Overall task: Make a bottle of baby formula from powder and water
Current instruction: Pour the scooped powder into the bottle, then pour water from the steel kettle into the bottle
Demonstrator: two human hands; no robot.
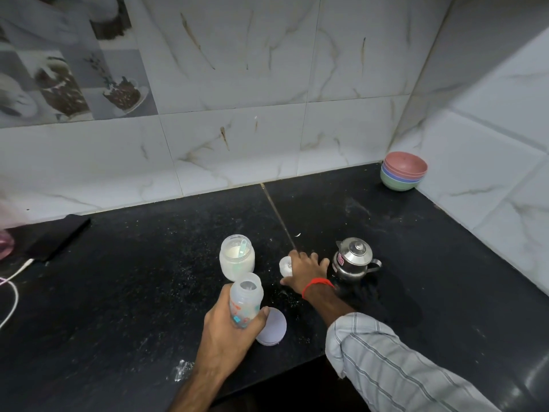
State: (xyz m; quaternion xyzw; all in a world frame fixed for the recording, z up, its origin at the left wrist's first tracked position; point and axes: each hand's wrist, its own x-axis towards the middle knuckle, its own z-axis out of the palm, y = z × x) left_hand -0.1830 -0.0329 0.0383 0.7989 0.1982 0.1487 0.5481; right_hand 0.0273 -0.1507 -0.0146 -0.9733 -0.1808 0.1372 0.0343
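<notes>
My left hand (230, 328) grips an open, clear baby bottle (246, 298) and holds it upright above the black counter (133, 292). Just behind it stands an open jar of white formula powder (236, 260) with a pale green scoop inside. My right hand (304, 272) reaches over the counter and closes its fingers on a small white bottle top (285, 266) lying there. A lidded steel kettle (353, 260) stands just right of that hand. A round lavender lid (271, 327) lies flat beside my left hand.
A stack of coloured bowls (404, 171) sits in the back right corner. A black phone (56, 237) with a white cable (12, 295) lies at the left. Tiled walls close off the back and right. Powder specks dot the counter.
</notes>
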